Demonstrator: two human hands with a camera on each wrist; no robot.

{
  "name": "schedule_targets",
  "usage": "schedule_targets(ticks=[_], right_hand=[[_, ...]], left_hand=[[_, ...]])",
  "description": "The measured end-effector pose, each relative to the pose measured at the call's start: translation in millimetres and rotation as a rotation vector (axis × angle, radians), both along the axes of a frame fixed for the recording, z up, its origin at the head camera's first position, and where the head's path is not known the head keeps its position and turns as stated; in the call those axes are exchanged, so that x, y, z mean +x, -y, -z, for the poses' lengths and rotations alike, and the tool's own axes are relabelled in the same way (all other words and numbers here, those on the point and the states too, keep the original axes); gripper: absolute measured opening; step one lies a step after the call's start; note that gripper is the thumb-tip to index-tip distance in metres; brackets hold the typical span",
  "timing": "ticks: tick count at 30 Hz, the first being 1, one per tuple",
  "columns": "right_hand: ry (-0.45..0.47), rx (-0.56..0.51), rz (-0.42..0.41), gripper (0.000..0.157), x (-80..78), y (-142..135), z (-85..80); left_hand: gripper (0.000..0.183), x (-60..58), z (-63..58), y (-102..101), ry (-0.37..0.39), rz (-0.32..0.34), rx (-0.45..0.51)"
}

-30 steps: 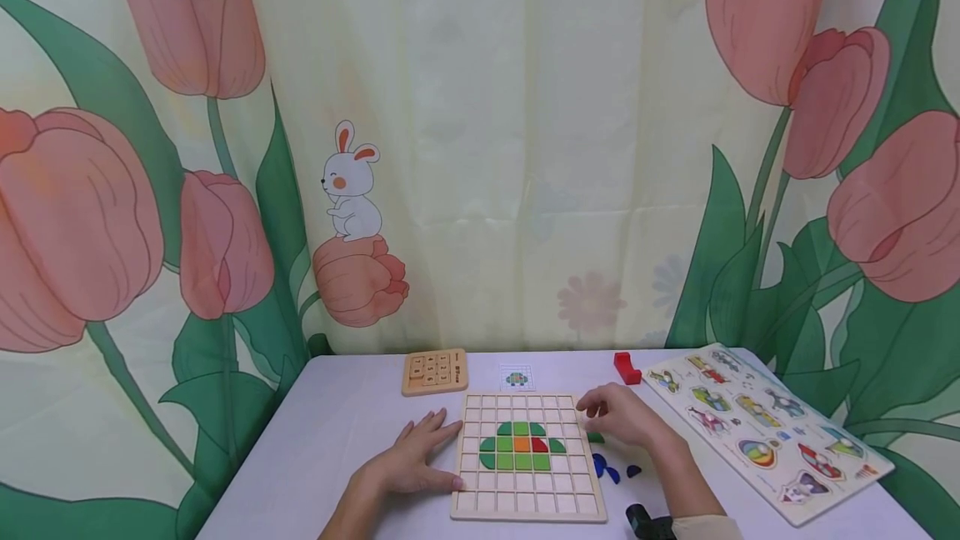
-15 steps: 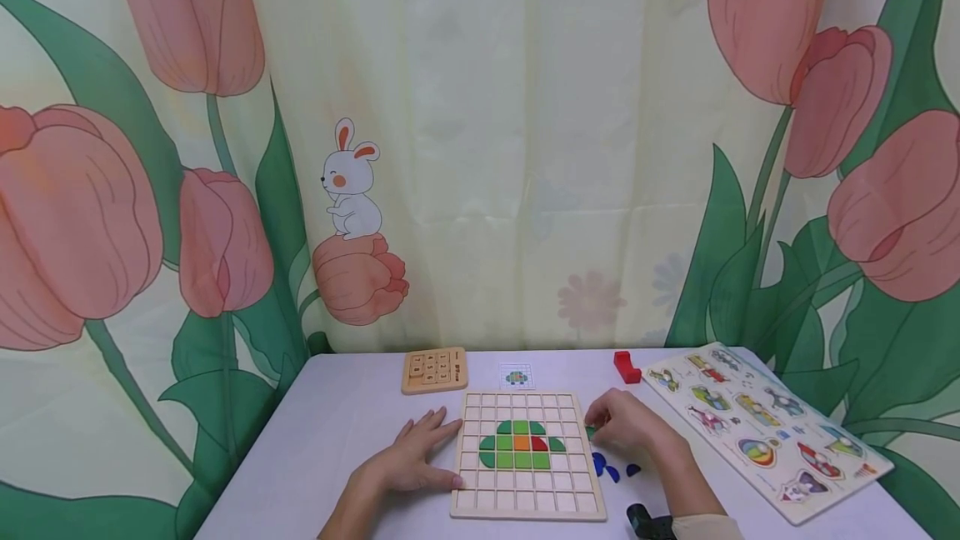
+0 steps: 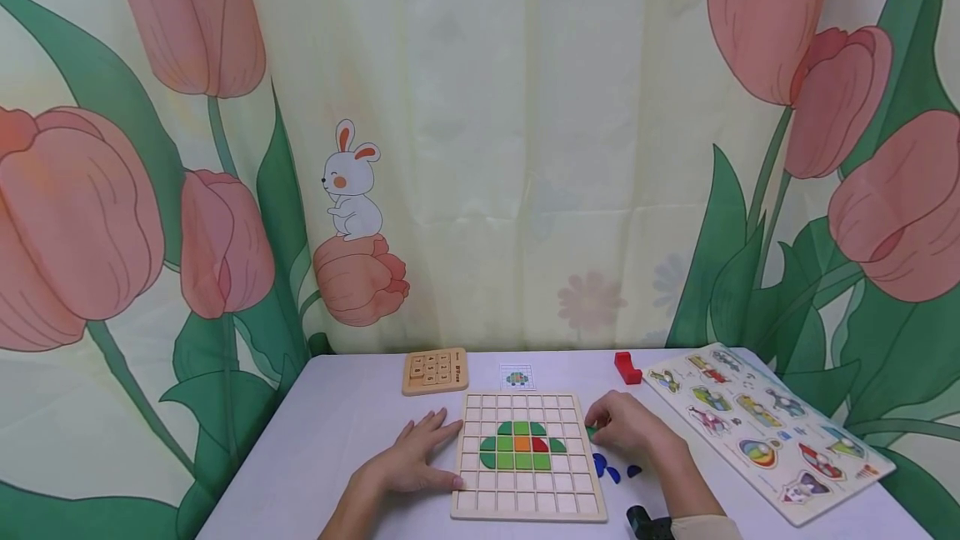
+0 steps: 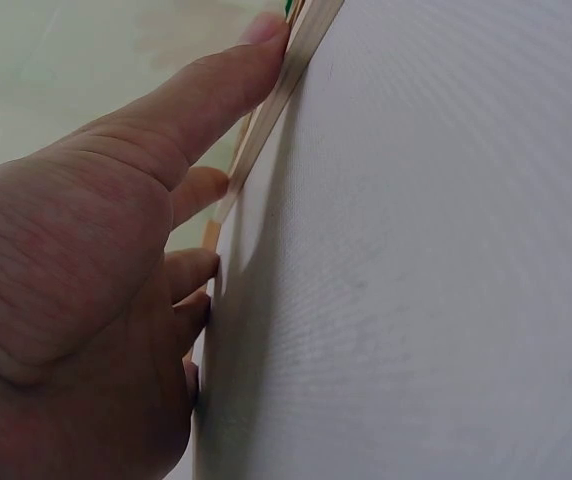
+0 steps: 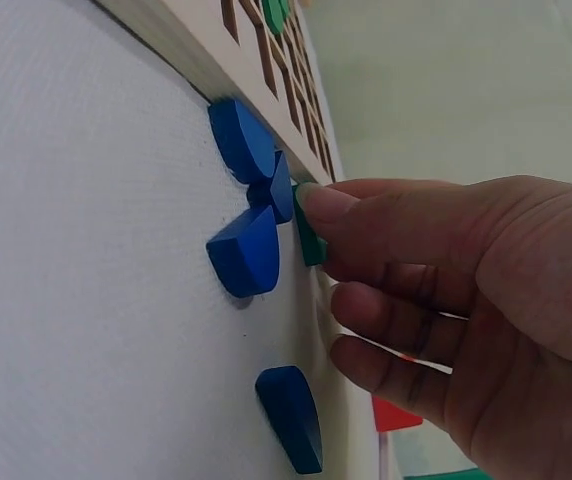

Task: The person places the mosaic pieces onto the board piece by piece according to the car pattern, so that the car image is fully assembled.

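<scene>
Behind the white-covered surface (image 3: 337,415) hangs a tulip-printed curtain (image 3: 465,148). In the head view, a wooden grid board (image 3: 528,517) lies part-filled with coloured pieces (image 3: 522,462), and a small picture card (image 3: 517,377) lies just beyond it. The left hand (image 3: 416,457) lies at the board's left edge, fingers spread; the right hand (image 3: 626,422) is beside its right edge.

The left wrist view shows the left thumb (image 4: 236,85) resting against the board's side.

In the right wrist view, the right thumb and forefinger pinch a green piece (image 5: 309,230) just beside the board, near loose blue pieces (image 5: 246,255). Picking up seems the step in hand; the next move probably calls for lifting it over the board's rim and aligning it with a cell.
</scene>
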State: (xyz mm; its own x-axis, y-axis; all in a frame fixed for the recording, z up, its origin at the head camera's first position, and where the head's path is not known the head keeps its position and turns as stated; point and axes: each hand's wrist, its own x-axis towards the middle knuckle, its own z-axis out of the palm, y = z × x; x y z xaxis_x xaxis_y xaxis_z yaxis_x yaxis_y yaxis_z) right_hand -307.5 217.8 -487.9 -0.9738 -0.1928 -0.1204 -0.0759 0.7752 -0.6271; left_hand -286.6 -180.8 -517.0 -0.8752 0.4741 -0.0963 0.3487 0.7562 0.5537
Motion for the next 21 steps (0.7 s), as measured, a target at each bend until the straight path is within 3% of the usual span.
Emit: schedule_targets(ticks=[10, 21], right_hand=[[0.007, 0.005, -0.012, 0.016, 0.1, -0.5, 0.8], [-0.014, -0.066, 0.021, 0.015, -2.5, -4.1, 0.3]], left_hand=[[0.094, 1.1, 0.7, 0.1, -0.002, -0.002, 0.001], [0.093, 0.6, 0.7, -0.4, -0.001, -0.005, 0.001]])
